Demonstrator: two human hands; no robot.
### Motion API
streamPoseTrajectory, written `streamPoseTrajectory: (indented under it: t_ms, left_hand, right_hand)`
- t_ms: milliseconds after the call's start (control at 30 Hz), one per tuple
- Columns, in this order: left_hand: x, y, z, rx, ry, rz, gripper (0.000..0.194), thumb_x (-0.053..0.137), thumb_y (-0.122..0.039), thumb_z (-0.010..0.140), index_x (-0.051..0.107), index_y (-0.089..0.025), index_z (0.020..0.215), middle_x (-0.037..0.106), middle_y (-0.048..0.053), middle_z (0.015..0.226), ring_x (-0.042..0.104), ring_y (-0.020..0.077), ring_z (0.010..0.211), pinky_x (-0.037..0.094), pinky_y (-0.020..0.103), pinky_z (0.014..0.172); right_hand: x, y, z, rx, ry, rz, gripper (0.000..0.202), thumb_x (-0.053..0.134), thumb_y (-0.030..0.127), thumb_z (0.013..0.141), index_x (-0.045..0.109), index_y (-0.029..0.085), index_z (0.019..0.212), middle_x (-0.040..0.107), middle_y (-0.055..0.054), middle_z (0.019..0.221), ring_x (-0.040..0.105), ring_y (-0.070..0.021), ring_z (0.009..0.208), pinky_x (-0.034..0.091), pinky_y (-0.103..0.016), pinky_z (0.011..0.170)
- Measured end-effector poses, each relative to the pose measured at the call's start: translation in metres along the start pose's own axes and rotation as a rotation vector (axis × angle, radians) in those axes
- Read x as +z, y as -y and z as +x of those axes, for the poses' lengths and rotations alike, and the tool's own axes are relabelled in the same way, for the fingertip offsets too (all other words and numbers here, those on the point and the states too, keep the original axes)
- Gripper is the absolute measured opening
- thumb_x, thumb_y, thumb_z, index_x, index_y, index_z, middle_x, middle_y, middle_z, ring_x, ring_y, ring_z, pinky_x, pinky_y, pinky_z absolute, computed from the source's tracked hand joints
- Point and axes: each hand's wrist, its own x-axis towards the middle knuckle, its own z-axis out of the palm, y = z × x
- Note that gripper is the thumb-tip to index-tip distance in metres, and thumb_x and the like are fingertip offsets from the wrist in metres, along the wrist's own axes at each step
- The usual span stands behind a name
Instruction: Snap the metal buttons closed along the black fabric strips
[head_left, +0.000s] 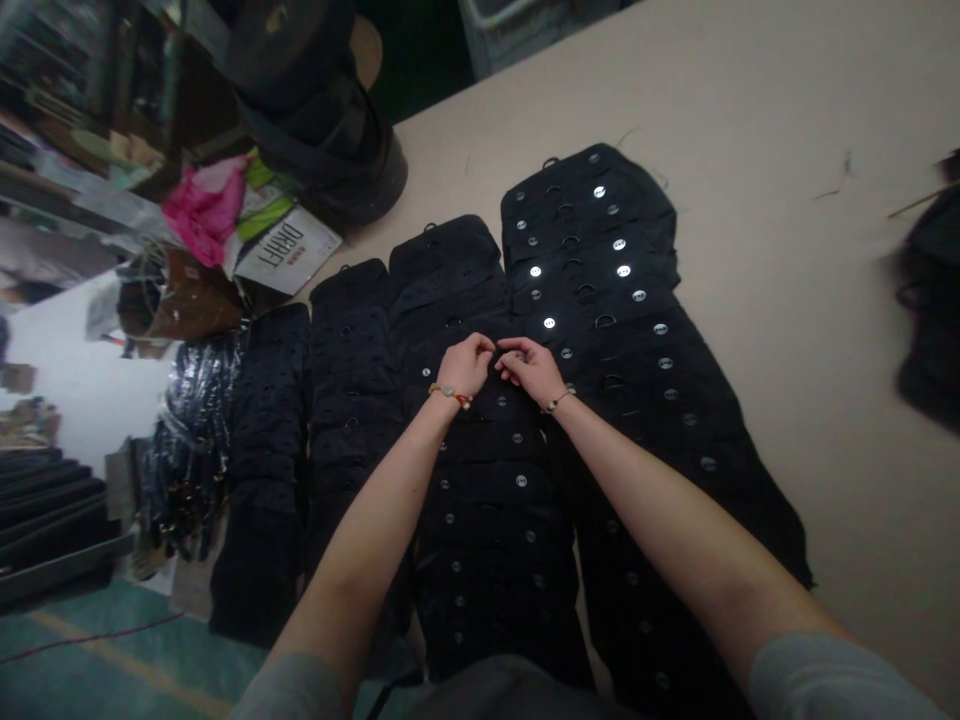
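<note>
My left hand (466, 364) and my right hand (532, 370) almost meet at the fingertips. Both have their thumb and fingers pinched together; whatever they hold is too small or dark to make out. Beneath them runs a row of overlapping black fabric pieces (480, 540), with round silver metal discs (522, 481) along both sides. To the right lies a longer row of black fabric pieces (600, 225), with two lines of shiny discs and small dark loops (604, 321) between them. My forearms hide parts of both rows.
More black fabric rows (349, 350) lie to the left on the pale table (787, 120). Thick black rolls (322, 120), a white box (289, 250) and pink cloth (206, 210) stand at the back left. A dark bundle (934, 310) sits at the right edge.
</note>
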Motion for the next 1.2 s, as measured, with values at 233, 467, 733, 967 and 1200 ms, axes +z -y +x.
streamPoseTrajectory:
  t_ms: [233, 467, 733, 967, 1200]
  left_hand:
    - [0.017, -0.003, -0.005, -0.097, 0.048, 0.008, 0.014, 0.053, -0.021, 0.086, 0.065, -0.022, 0.092, 0.071, 0.002, 0.091, 0.064, 0.0173, 0.087, 0.046, 0.027, 0.080]
    - [0.019, -0.007, -0.002, -0.132, 0.026, 0.114, 0.014, 0.051, -0.020, 0.087, 0.065, -0.023, 0.091, 0.071, 0.004, 0.093, 0.065, 0.0193, 0.090, 0.046, 0.028, 0.082]
    - [0.017, -0.002, -0.005, -0.035, 0.072, 0.230, 0.021, 0.043, -0.021, 0.092, 0.062, -0.022, 0.102, 0.069, 0.008, 0.102, 0.063, 0.0206, 0.096, 0.046, 0.030, 0.084]
    - [0.011, 0.006, 0.006, 0.105, 0.125, 0.203, 0.020, 0.049, -0.024, 0.090, 0.067, -0.024, 0.097, 0.070, 0.006, 0.098, 0.063, 0.0211, 0.095, 0.046, 0.031, 0.084]
    - [0.014, 0.012, 0.003, 0.094, 0.036, 0.021, 0.018, 0.055, -0.020, 0.085, 0.065, -0.021, 0.100, 0.070, 0.003, 0.095, 0.063, 0.0161, 0.088, 0.048, 0.027, 0.084]
  right_hand:
    - [-0.004, 0.010, 0.005, 0.141, -0.123, 0.331, 0.018, 0.057, 0.008, 0.076, 0.061, 0.014, 0.092, 0.067, -0.003, 0.074, 0.061, -0.0094, 0.059, 0.040, -0.016, 0.044]
    - [0.000, 0.015, 0.010, 0.253, -0.148, 0.326, 0.013, 0.052, 0.006, 0.087, 0.057, 0.014, 0.096, 0.072, -0.008, 0.085, 0.067, -0.0106, 0.064, 0.040, -0.014, 0.041]
    - [0.002, 0.031, 0.014, 0.400, -0.129, 0.233, 0.014, 0.047, 0.006, 0.090, 0.060, 0.011, 0.089, 0.071, -0.008, 0.073, 0.066, -0.0113, 0.057, 0.039, -0.015, 0.039]
    - [0.003, 0.044, 0.034, 0.439, -0.148, -0.127, 0.011, 0.059, 0.005, 0.085, 0.057, 0.014, 0.078, 0.068, -0.006, 0.062, 0.064, -0.0130, 0.047, 0.037, -0.015, 0.033]
    - [-0.010, 0.039, 0.030, 0.344, -0.043, -0.077, 0.009, 0.058, 0.010, 0.089, 0.062, 0.012, 0.081, 0.070, -0.006, 0.070, 0.064, -0.0095, 0.052, 0.041, -0.012, 0.035]
